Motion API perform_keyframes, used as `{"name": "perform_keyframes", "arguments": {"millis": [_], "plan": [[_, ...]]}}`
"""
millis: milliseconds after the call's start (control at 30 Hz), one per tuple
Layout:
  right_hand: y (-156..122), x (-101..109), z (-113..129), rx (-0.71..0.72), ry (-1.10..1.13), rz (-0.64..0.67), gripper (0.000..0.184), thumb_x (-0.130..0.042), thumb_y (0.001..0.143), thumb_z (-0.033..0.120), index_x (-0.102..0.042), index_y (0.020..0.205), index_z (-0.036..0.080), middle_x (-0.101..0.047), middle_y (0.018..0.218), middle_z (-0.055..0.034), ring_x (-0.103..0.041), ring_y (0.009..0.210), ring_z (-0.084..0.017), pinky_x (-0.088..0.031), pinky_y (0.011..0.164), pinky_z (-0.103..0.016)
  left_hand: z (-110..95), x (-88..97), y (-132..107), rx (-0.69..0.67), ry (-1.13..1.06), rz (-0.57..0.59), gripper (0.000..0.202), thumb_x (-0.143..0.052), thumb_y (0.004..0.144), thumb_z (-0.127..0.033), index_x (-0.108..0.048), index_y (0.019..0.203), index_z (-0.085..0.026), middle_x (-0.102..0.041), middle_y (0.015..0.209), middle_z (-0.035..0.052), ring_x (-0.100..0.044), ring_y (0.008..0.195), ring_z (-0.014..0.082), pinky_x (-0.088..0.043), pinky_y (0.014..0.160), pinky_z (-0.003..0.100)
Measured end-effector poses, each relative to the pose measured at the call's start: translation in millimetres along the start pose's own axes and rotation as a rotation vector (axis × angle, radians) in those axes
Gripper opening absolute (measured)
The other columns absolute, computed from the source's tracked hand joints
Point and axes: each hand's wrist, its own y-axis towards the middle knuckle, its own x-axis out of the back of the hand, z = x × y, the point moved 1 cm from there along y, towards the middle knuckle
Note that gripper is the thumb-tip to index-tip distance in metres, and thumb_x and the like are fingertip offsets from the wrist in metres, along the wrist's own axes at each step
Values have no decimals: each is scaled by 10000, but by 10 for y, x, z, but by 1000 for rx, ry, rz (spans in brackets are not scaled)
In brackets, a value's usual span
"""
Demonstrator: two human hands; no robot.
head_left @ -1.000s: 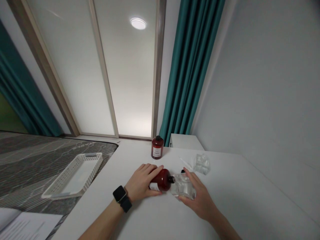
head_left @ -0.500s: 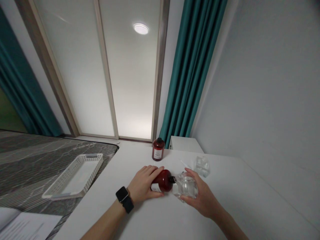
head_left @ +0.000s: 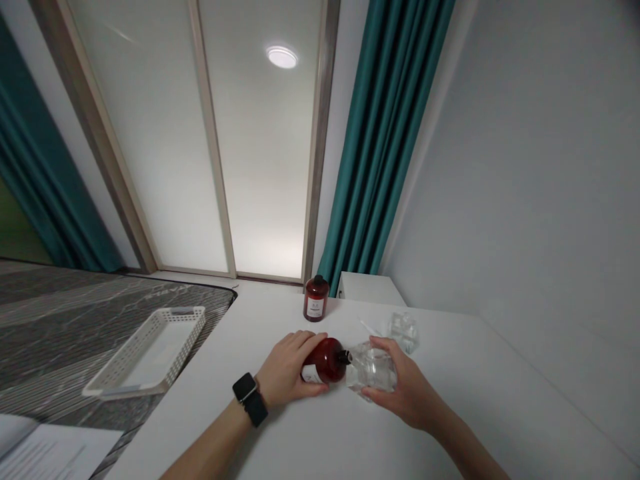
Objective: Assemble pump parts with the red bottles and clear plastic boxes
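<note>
- The dark red bottle (head_left: pixel 330 360) is tipped over above the white table (head_left: pixel 310 440), its black neck pointing toward the person's right; part of a white label shows beside the fingers.
- The left hand (head_left: pixel 287 370) is closed around the body of this bottle, thumb on the near side and fingers over the far side.
- The neck is right at the near-left end of a clear glass container (head_left: pixel 367 367); whether the two touch or the neck goes inside cannot be told.
- The right hand (head_left: pixel 407 390) grips that container from the right, thumb and fingers spread to its width.
- Just beyond the right hand sits a second clear glass piece (head_left: pixel 403 328), with a thin pale stick (head_left: pixel 369 327) to its left.
- Farther back, a matching red bottle (head_left: pixel 316 301) stands upright, with a black top and a white label.
- A black smartwatch (head_left: pixel 250 399) is on the left wrist.
- To the left, a white perforated basket (head_left: pixel 187 347) and open printed pages (head_left: pixel 65 447) lie on a grey veined surface (head_left: pixel 100 293).
- Behind are a white cabinet (head_left: pixel 373 289), a teal curtain (head_left: pixel 387 133) and frosted door panels (head_left: pixel 265 167).
</note>
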Motion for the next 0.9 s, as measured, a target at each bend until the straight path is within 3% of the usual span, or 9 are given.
{"name": "perform_keyframes", "arguments": {"millis": [200,433,900], "plan": [[28,53,57,16,-10,18,700,-776,706,327,-459,1319,208,-598,1330,-150,-572,1258,-323,-439,1076,-504,-29,14,9,27,-67,12,781,-823,675,-343,-457,1352,-209,-636,1203,106,-609,1055,307,-499,923,451],[30,100,94,4,-27,62,678,-763,717,329,-445,1303,208,-587,1346,-162,-554,1279,-321,-413,1094,-515,5,-13,5,23,-82,27,808,-838,685,-442,-462,1367,-224,-627,1194,112,-599,1037,310,-492,899,445],[81,210,191,48,-78,79,668,-764,703,308,-483,1301,210,-609,1325,-165,-582,1249,-342,-458,1057,-518,-4,-54,-17,33,-163,6,802,-815,702,-455,-443,1377,-233,-605,1216,118,-589,1062,313,-488,929,475]]}}
